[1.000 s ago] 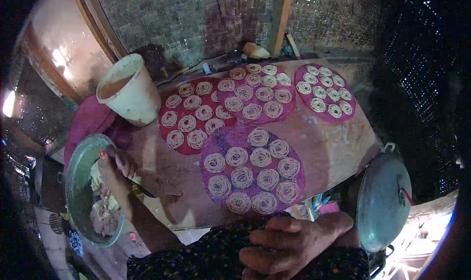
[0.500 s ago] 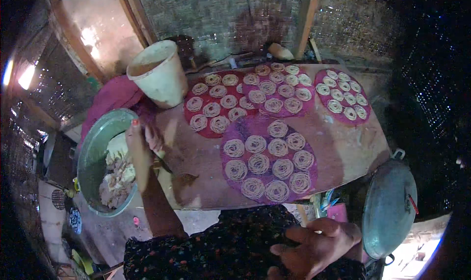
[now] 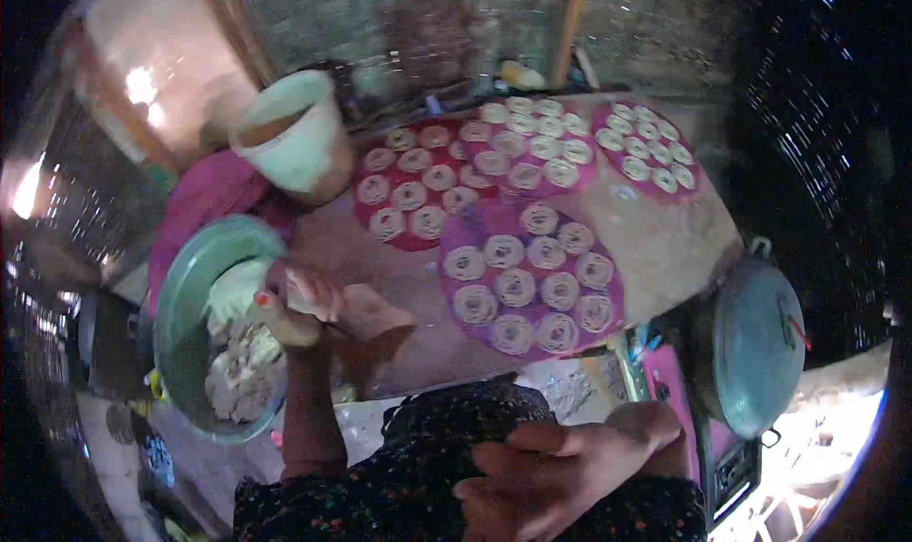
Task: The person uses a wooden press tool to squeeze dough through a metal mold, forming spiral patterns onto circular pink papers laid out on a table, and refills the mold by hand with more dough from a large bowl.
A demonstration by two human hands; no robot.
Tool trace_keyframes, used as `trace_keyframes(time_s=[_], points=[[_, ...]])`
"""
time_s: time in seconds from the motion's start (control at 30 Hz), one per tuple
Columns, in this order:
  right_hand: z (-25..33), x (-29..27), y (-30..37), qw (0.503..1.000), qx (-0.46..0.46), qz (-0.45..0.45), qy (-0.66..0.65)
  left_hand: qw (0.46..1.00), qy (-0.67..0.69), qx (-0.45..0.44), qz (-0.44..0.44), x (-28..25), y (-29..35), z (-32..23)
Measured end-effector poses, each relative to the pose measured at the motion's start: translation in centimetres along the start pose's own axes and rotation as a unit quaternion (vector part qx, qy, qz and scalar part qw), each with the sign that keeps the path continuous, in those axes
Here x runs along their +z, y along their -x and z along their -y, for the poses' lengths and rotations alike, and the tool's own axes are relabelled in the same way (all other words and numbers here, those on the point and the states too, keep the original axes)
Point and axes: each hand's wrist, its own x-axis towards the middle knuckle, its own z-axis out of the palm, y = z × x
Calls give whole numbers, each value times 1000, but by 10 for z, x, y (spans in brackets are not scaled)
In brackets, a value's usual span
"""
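Observation:
My left hand (image 3: 296, 304) is beside the right rim of a green basin (image 3: 171, 352). Its fingers curl inward with the thumb at the side; what lies within them, if anything, does not show clearly. Pale, torn dough (image 3: 252, 371) fills part of the basin. My right hand (image 3: 560, 475), low in front of my dark floral clothing, has its fingers apart and carries nothing. On the table (image 3: 380, 276), noodle nests (image 3: 514, 288) lie in loose rows on a round purple mat (image 3: 484, 224), the mat nearest me.
Behind it are a red mat (image 3: 408, 246) and other round mats bearing similar nests. A whitish bucket (image 3: 294, 152) stands at the back left, beside magenta cloth (image 3: 204, 200). A lidded metal pot (image 3: 760, 342) stands off the table's right end.
My left hand has shifted slightly right and down, staying beside the basin. My right hand has moved left across my front. The whole view has also shifted a little.

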Motion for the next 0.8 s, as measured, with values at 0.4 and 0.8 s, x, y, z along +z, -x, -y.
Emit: trace_keyframes(time_s=[0.4,0.8], points=[[-17,138,-37,866,390,280,-139,976,181,88,-80,-38,33,-181],[-74,220,-133,897,135,339,-248,985,-69,-1,-155,-88,24,-180]])
